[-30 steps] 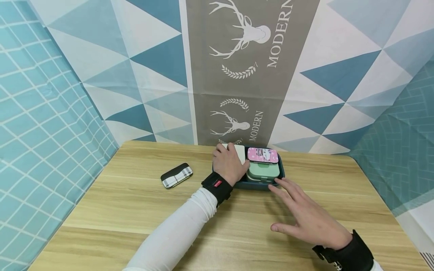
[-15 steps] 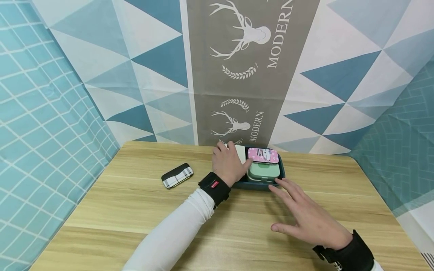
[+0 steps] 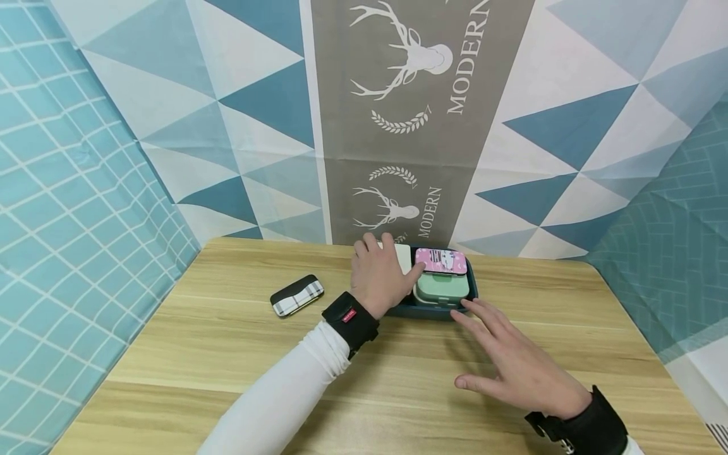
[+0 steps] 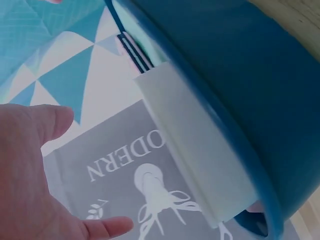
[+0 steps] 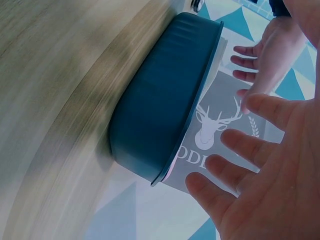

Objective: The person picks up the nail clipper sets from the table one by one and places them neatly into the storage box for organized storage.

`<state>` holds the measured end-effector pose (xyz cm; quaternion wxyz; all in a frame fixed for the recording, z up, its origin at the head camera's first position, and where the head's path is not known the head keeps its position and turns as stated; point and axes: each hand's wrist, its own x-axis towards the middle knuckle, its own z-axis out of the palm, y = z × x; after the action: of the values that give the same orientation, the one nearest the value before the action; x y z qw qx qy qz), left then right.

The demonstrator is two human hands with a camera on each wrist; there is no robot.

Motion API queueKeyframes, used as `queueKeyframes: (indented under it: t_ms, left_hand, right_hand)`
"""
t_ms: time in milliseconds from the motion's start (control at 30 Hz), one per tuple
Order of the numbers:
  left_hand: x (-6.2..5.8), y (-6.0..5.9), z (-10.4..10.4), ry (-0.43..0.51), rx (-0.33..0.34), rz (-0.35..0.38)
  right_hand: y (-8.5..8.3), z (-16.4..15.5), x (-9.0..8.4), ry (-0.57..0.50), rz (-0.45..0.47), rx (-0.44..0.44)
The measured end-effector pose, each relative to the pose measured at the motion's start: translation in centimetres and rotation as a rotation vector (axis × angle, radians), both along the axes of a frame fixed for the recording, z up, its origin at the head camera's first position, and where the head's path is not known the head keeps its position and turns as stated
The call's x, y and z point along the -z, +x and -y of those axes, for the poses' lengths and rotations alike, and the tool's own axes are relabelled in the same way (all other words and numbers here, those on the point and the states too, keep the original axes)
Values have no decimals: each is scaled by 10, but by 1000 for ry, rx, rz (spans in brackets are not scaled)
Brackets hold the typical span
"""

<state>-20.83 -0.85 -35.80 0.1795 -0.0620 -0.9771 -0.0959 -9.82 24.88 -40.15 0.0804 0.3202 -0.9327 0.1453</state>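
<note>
Teal tray (image 3: 430, 311) sits at twelve o'clock on the wooden table (image 3: 227, 354), holding a white box (image 3: 403, 256), a pink tin (image 3: 440, 260) and a mint case (image 3: 442, 286). Left hand (image 3: 378, 278) rests over the white box — whether it grips, I cannot tell. Right hand (image 3: 512, 363), fingers spread, holds nothing, fingertips by the tray's rim — a nudge could slide it.

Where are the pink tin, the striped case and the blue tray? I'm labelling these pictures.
pink tin (image 3: 441, 260), head view, middle of its lid
striped case (image 3: 297, 294), head view, centre of its top
blue tray (image 5: 160, 117), right wrist view, outer side wall
</note>
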Motion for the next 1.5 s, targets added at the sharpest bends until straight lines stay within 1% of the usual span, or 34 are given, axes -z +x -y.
queueKeyframes:
  t_ms: [200, 433, 533, 900, 1000, 1233, 1333, 1500]
  left_hand:
    - [-4, 8, 7, 17, 42, -36]
    - [-12, 20, 17, 31, 97, -43]
    - [-14, 25, 21, 26, 121, -65]
    - [-18, 39, 39, 70, 221, -127]
    - [-18, 43, 44, 70, 252, -148]
    - [-15, 51, 55, 127, 319, -168]
    - [-13, 55, 61, 137, 346, -181]
    - [-9, 59, 73, 161, 384, -168]
  right_hand:
    - [0, 0, 0, -1, 2, 1]
    - [0, 1, -1, -7, 6, 2]
    - [1, 1, -1, -12, 9, 2]
    - [0, 0, 1, -9, 0, 2]
    - [0, -1, 1, -8, -3, 2]
    - [0, 0, 0, -6, -2, 2]
    - [0, 0, 0, -8, 1, 2]
    - [0, 0, 0, -8, 11, 8]
